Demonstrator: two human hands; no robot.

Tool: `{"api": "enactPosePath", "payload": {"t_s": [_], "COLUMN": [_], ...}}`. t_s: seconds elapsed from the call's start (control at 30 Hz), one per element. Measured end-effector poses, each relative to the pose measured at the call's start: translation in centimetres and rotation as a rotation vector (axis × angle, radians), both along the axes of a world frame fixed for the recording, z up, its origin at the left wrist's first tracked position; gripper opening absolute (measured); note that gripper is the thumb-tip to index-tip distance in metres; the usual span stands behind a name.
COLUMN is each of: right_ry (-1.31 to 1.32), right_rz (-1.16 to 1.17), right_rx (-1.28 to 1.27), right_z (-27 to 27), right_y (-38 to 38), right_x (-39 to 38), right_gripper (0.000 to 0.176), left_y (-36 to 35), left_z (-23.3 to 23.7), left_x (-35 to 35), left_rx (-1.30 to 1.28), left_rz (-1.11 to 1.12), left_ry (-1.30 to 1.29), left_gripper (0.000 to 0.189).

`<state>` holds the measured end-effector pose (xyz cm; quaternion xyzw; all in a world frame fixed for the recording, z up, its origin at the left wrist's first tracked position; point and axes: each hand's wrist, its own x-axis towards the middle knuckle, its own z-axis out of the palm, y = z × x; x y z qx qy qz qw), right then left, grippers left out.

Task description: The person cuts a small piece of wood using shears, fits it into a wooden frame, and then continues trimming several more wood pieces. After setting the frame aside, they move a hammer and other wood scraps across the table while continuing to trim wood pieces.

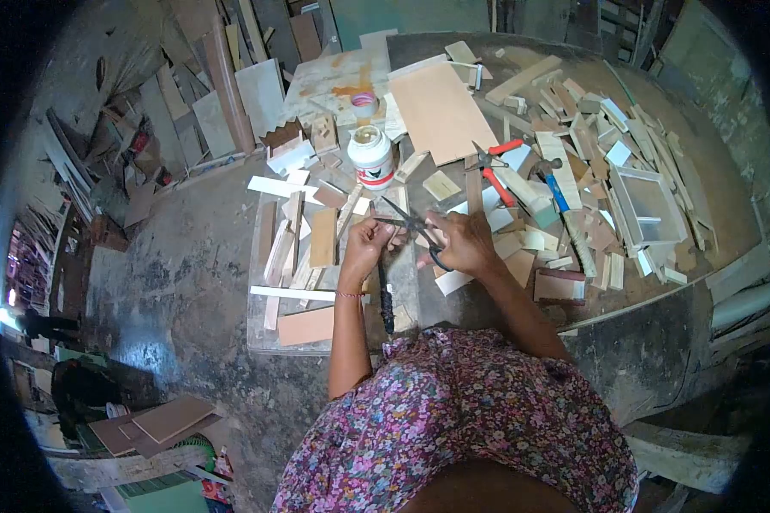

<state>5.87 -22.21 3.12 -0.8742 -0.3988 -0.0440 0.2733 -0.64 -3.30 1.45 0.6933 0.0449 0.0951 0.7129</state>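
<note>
My right hand [464, 243] is closed around the dark handles of a pair of scissors [413, 224], whose blades are spread and point up and to the left. Close to the blade tips, my left hand [366, 248] has its fingers pinched together; what they hold, if anything, is too small to make out. Below and between the hands lies a slim black-handled tool [387, 303]. Just beyond them stands an open white tub [370, 158] with a red label. Wood strips and a small tan block [322, 238] lie left of my left hand.
Red-handled pliers [498, 175] and a blue-handled hammer [557, 186] lie at the right among many wood offcuts. A small framed box [648, 205] sits farther right. Behind are a flat brown board [441, 111] and a tape roll [364, 104]. Boards lean at the back left.
</note>
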Motion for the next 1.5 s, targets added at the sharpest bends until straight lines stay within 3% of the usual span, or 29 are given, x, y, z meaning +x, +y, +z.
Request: {"api": "enactPosePath", "payload": {"t_s": [0.27, 0.47, 0.67, 0.77, 0.87, 0.97, 1.07, 1.17, 1.37, 1.5], "right_ry": [-0.206, -0.111, 0.126, 0.282, 0.272, 0.024, -0.009, 0.046, -0.128, 0.020], "right_rz": [0.023, 0.016, -0.063, -0.130, -0.117, -0.090, -0.054, -0.076, -0.169, -0.144], "right_rx": [-0.056, -0.226, 0.110, -0.001, 0.030, 0.090, 0.160, 0.045, 0.054, 0.003], "right_z": [-0.8, -1.0, -3.1, 0.8, 0.3, -1.3, -2.2, -0.2, -1.0, -1.2], "right_y": [-0.1, -0.1, 0.2, 0.0, -0.3, -0.2, 0.0, 0.1, 0.7, 0.7], "right_x": [0.1, 0.5, 0.9, -0.3, -0.4, -0.6, -0.8, -1.7, -2.0, -1.8], "right_gripper": [0.081, 0.068, 0.072, 0.080, 0.086, 0.088, 0.088, 0.090, 0.089, 0.094], "left_y": [0.4, 0.6, 0.1, 0.3, 0.2, -0.1, -0.2, -0.6, -1.9, -1.7], "left_z": [0.0, -0.4, -0.9, -0.9, -1.3, -1.3, -1.6, -1.1, 0.6, -0.4], "left_x": [0.1, 0.1, 0.5, 0.4, 0.4, 0.5, 0.6, 0.5, -0.1, -0.1], "left_rx": [0.146, 0.142, 0.036, 0.004, 0.018, 0.110, 0.154, 0.143, 0.071, 0.143], "left_rz": [-0.021, -0.053, 0.008, 0.013, 0.030, 0.081, 0.139, 0.176, 0.241, 0.222], "left_ry": [0.070, 0.045, -0.031, -0.032, -0.039, -0.070, -0.086, -0.080, -0.065, -0.041], "left_gripper": [0.014, 0.014, 0.013, 0.015, 0.021, 0.022, 0.024, 0.025, 0.021, 0.021]}}
